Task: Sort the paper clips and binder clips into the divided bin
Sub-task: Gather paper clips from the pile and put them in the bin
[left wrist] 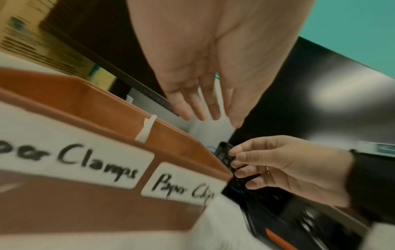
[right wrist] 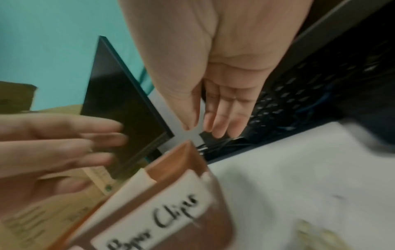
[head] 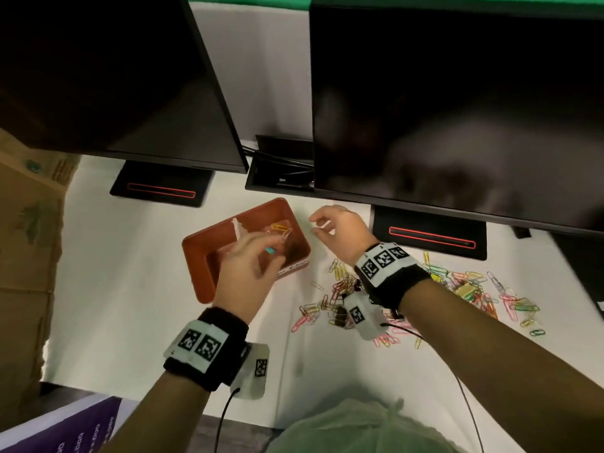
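Head view looks down on a white bench point(head: 130, 289) with an orange divided bin point(head: 202, 253) near its middle. Behind the bin stand two dark monitors point(head: 457, 109) on black stands with red stripes, and a green wall shows above them. Cardboard boxes point(head: 26, 240) stand left of the bin. Right of the bin lies a loose heap of coloured paper clips point(head: 474, 289), with a black binder clip point(head: 341, 317) at the heap's near edge.

A white divider point(head: 240, 228) splits the bin. Its right compartment holds a few paper clips point(head: 281, 228); the left hand hides much of the inside, so the rest cannot be made out.

The left hand point(head: 248, 273) hovers over the bin, fingers spread and relaxed. A small teal clip point(head: 270, 250) shows by its fingertips; whether the fingers touch it cannot be told. The right hand point(head: 340, 233) hangs just right of the bin, fingers loosely curled, holding nothing visible. Both wrists wear black bands with printed markers.

Left wrist view, unlike the head view, shows the bin's front labels: one ending "Clamps" point(left wrist: 70, 159) on the left compartment, "Paper Clips" point(left wrist: 183, 182) on the right. It confirms straight, slightly parted left fingers point(left wrist: 196, 104).

Right wrist view shows the right fingers point(right wrist: 222, 110) nearly straight and close together, empty, above the bin's right corner point(right wrist: 188, 157).
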A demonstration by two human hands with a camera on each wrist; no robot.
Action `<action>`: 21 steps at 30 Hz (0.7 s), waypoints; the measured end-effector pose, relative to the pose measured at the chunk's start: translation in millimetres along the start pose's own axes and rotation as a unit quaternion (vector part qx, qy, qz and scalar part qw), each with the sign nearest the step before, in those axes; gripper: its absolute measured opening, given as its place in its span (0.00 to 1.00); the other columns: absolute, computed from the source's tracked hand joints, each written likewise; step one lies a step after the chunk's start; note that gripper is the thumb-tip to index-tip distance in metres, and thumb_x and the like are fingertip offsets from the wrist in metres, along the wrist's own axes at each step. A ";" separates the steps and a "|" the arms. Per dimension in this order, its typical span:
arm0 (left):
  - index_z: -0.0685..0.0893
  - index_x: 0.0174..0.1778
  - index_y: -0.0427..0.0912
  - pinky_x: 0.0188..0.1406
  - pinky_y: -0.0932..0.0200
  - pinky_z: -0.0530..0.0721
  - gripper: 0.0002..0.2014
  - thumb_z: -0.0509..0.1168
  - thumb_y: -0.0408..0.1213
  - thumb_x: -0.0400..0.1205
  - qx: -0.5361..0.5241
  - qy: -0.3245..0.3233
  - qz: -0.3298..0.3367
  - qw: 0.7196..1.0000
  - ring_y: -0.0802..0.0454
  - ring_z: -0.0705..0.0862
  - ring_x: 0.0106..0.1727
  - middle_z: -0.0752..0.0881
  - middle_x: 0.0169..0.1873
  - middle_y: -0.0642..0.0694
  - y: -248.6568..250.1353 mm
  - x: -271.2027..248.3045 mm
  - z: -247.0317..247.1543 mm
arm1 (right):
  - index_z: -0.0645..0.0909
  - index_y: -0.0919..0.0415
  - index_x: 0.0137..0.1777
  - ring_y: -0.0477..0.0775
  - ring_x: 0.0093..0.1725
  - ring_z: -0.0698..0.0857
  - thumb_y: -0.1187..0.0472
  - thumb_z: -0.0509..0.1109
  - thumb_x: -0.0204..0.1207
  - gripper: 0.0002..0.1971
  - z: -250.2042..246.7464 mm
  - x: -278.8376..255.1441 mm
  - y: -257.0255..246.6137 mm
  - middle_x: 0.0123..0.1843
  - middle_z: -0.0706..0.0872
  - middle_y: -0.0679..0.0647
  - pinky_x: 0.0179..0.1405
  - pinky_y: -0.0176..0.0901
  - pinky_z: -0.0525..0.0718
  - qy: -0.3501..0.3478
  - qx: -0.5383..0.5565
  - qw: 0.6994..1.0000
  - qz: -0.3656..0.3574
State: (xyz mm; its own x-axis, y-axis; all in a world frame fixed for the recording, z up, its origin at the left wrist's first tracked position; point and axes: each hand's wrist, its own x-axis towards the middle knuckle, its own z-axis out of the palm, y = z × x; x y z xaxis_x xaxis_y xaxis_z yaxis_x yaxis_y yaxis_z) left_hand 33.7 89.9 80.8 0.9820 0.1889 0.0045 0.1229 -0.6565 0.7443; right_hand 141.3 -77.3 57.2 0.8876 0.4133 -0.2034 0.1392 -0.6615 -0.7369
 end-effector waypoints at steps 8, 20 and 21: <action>0.76 0.67 0.55 0.63 0.61 0.75 0.26 0.72 0.52 0.73 0.032 -0.253 -0.028 0.967 0.58 0.76 0.62 0.76 0.62 0.55 -47.6 -38.8 59.6 | 0.74 0.50 0.69 0.59 0.70 0.74 0.53 0.69 0.76 0.21 11.8 -10.1 60.0 0.70 0.75 0.55 0.71 0.54 0.74 -0.146 -0.176 0.970 0.082; 0.83 0.59 0.43 0.54 0.64 0.74 0.17 0.71 0.31 0.74 0.066 -0.251 -0.040 0.965 0.50 0.78 0.54 0.84 0.51 0.47 -64.3 -35.7 98.3 | 0.80 0.56 0.56 0.57 0.59 0.79 0.64 0.70 0.73 0.11 31.3 -30.1 59.9 0.59 0.81 0.53 0.59 0.50 0.80 -0.243 -0.286 0.927 0.023; 0.84 0.56 0.42 0.52 0.62 0.76 0.15 0.71 0.30 0.73 0.054 -0.252 -0.044 0.965 0.50 0.79 0.51 0.85 0.48 0.46 -64.4 -34.5 98.3 | 0.82 0.56 0.53 0.56 0.58 0.81 0.63 0.70 0.74 0.09 31.7 -29.7 60.0 0.57 0.83 0.53 0.59 0.49 0.80 -0.248 -0.291 0.923 0.027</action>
State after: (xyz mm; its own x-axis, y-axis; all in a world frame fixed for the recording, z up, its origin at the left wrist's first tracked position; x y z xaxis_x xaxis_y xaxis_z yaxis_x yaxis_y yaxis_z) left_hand 6.0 53.9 -33.0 0.9086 -0.1144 -0.4016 0.1967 -0.7311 0.6533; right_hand 109.4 -109.5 -1.4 0.6102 0.5093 -0.6069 0.4409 -0.8547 -0.2739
